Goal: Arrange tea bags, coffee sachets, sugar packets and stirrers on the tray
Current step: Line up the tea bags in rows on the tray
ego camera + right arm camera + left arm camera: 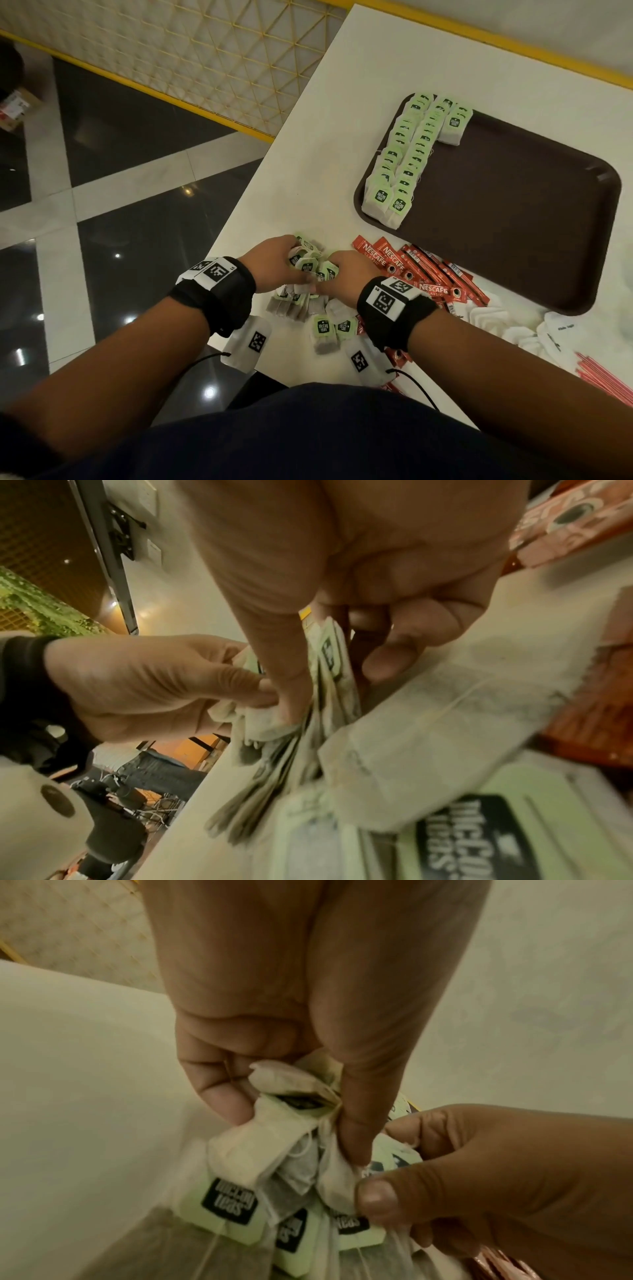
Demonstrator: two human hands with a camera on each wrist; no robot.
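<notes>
The green tags on the tea bags in the tray say "McCoy teas" in a black box. The same words show on a tea bag tag on the counter. The red coffee sachets, at 3 o'clock from the hands, say "NESCAFÉ CLASSIC".

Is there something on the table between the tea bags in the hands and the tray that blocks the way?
Nothing visible does. Both hands, left hand and right hand, grip the bunch of tea bags; bare table leads to the tray. The red coffee sachets lie to the right.
</notes>
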